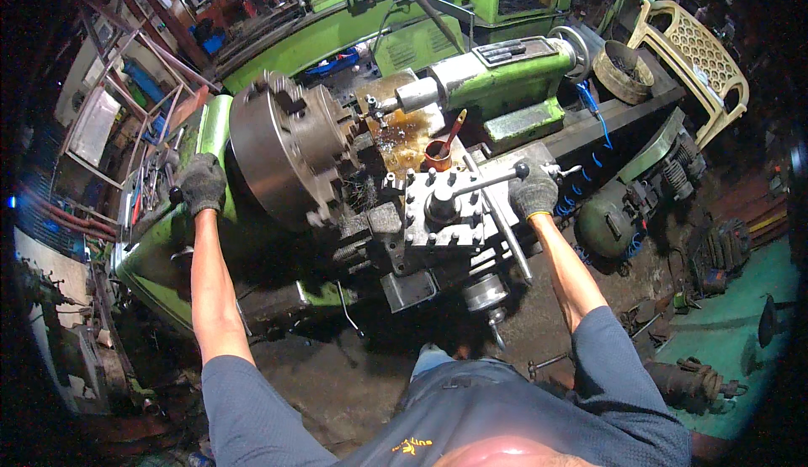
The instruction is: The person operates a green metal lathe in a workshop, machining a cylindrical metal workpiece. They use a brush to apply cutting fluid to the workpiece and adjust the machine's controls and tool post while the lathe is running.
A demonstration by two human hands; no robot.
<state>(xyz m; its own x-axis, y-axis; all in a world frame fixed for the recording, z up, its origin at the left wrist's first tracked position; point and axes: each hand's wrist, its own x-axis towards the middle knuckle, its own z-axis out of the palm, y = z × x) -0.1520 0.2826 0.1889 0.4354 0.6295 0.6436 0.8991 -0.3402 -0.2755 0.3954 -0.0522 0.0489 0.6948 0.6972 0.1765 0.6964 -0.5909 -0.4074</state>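
Both gloved hands grip lathe controls: right hand (534,193) closed on tool-post lever (481,183), long axis running left toward tool post (441,208); left hand (202,183) closed around black knob (176,194) beside chuck (282,149).

Dark knit gloves, short blue-grey sleeves, yellow chest mark.

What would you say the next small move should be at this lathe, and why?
Probably swing the lever with the right hand to clamp the tool post. That gloved hand grips the lever's ball end, while the left hand rests on the headstock by the chuck.
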